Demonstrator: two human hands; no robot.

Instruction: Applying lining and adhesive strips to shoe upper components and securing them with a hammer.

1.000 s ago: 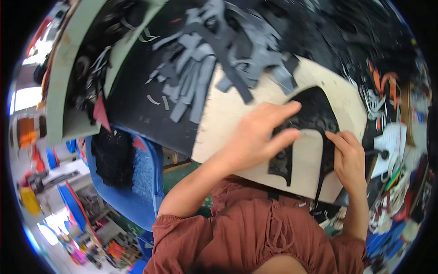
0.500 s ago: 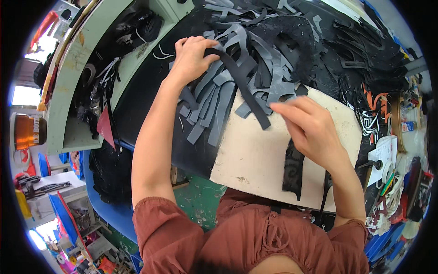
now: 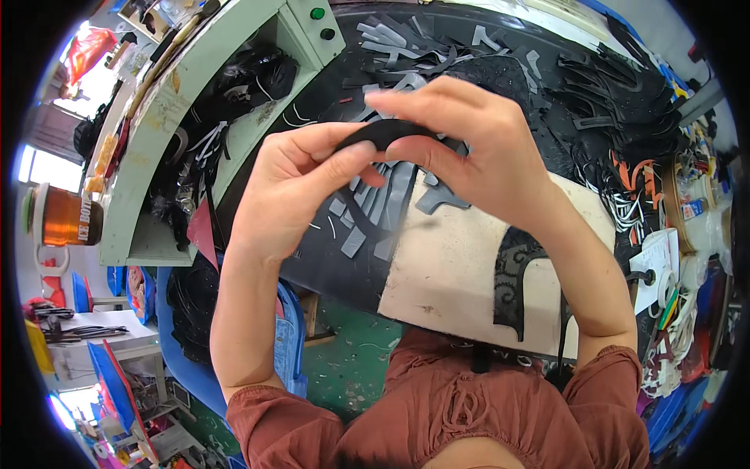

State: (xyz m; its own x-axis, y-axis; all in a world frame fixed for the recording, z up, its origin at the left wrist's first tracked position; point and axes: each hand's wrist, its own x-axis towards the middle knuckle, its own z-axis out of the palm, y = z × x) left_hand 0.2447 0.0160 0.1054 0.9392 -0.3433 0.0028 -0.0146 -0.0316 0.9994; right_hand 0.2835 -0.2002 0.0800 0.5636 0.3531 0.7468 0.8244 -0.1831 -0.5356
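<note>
A black strip (image 3: 394,133) of thin flexible material arches between my two raised hands. My left hand (image 3: 301,176) pinches its left part between thumb and fingers. From the other side, my right hand (image 3: 476,144) holds the strip with thumb below and fingers above. Beneath the hands, several grey cut strips (image 3: 388,202) lie over the dark table and the edge of a cream board (image 3: 445,266). A curved black patterned piece (image 3: 509,289) rests on the board below my right forearm.
A pale green metal cabinet (image 3: 144,125) with black scraps inside stands at the left. Black cut pieces (image 3: 617,94) are heaped at the far right, with white and orange strips (image 3: 625,187) nearer. A blue chair (image 3: 293,336) stands at the lower left.
My right hand has risen leftward from above the board and now grips the strip too. My left hand has come nearer, and the strip that hung down is now bent up between both.
</note>
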